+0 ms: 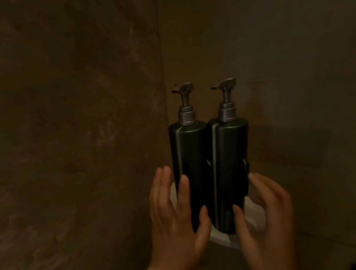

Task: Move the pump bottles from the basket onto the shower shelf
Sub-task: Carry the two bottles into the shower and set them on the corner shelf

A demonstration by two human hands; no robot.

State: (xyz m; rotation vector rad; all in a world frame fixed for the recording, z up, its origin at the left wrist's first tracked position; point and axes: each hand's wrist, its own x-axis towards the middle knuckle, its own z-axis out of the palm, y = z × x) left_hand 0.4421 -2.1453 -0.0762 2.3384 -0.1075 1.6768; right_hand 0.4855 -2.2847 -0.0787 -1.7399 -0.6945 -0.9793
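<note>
In the corner of the shower, two dark green pump bottles, the left bottle (190,166) and the right bottle (231,168), stand upright and touching on the white shelf (254,214). The left hand (175,218) and right hand (264,216) are spread around them, gripping nothing. The bottles look stiff, smooth, probably slippery; hold the body, not the pump.

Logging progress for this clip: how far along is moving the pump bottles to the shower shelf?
Done, by the look of it: both dark green pump bottles, left bottle and right bottle, stand upright side by side on the white corner shelf. In hand: the left hand and right hand flank them with spread fingers, seemingly steadying or releasing. Left: nothing visible; the basket is out of view, so more bottles cannot be ruled out.
</note>
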